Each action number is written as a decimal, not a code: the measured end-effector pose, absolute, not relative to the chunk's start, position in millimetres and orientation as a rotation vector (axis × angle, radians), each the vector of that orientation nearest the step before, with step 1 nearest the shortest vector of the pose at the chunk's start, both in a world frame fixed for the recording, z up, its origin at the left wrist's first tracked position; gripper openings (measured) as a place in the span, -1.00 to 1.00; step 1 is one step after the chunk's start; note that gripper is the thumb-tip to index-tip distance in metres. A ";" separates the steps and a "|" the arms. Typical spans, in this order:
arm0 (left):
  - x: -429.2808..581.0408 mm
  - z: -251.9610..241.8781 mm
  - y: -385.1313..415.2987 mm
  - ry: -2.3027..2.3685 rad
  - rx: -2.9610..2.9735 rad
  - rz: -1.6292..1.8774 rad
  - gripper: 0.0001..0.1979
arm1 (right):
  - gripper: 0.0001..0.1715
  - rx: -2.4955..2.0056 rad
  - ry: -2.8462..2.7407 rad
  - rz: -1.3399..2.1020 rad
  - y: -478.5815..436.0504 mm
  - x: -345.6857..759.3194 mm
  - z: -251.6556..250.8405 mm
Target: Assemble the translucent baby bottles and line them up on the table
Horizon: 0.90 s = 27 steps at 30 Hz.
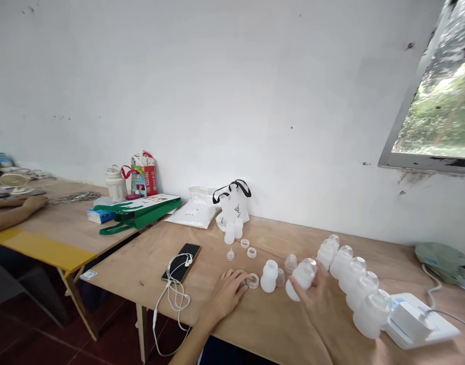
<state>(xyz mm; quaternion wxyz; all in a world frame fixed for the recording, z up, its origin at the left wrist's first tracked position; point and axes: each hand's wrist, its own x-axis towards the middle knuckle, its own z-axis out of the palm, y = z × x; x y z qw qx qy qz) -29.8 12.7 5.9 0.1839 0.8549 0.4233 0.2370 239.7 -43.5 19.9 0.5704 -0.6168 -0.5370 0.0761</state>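
My right hand [316, 293] is closed round a white baby bottle [303, 276] topped with a clear dome cap, held tilted above the table. My left hand [228, 293] rests on the wood, its fingers reaching to the left edge of a clear screw ring [252, 281]. Between the hands stands a frosted bottle [269, 276] without a top. Two clear dome caps [291, 262] are beside it. Farther back are two more rings [251, 252], a nipple [230, 254] and two small bottles [229, 233].
Several capped bottles [363, 290] form a row at right, near a white power strip [426, 329] and a green cap [443, 261]. A phone [181, 262] with white earphones lies left. White bags [194, 210] lean at the wall. Another person's hand [35, 204] rests on the neighbouring table.
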 end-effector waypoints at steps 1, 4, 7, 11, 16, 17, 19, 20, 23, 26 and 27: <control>-29.7 6.1 12.8 1.191 2.410 0.669 -0.68 | 0.02 -1.504 -1.251 0.126 -46.8 248.9 27.8; -29.3 6.2 12.9 1.192 2.415 0.676 -0.67 | -0.01 -1.624 -1.238 -0.038 -57.2 271.6 45.5; -29.5 6.4 12.5 1.184 2.405 0.678 -0.68 | -0.20 -1.670 -1.264 -0.143 -61.6 287.4 50.2; -29.9 6.1 12.7 1.170 2.374 0.688 -0.67 | -0.40 -1.735 -1.367 -0.151 -58.0 303.9 40.9; -30.3 3.3 14.6 1.170 2.373 0.698 -0.67 | -0.47 -1.843 -1.502 -0.216 -54.4 325.1 25.5; -30.3 2.7 14.8 1.170 2.378 0.701 -0.67 | -0.47 -1.855 -1.504 -0.251 -53.9 329.8 22.9; -30.1 2.4 14.9 1.167 2.382 0.705 -0.66 | -0.47 -1.840 -1.498 -0.346 -52.2 339.0 18.0; -30.0 2.7 14.7 1.166 2.383 0.704 -0.67 | -0.47 -1.822 -1.494 -0.403 -51.1 343.0 15.6; -29.3 4.6 13.6 1.169 2.369 0.692 -0.69 | -0.50 -1.766 -1.487 -0.576 -47.2 350.6 9.1; -29.6 5.1 13.3 1.170 2.357 0.689 -0.68 | -0.51 -1.709 -1.509 -0.690 -44.8 350.0 4.8; -29.9 4.6 13.6 1.167 2.356 0.691 -0.68 | -0.51 -1.696 -1.513 -0.715 -44.8 348.1 4.4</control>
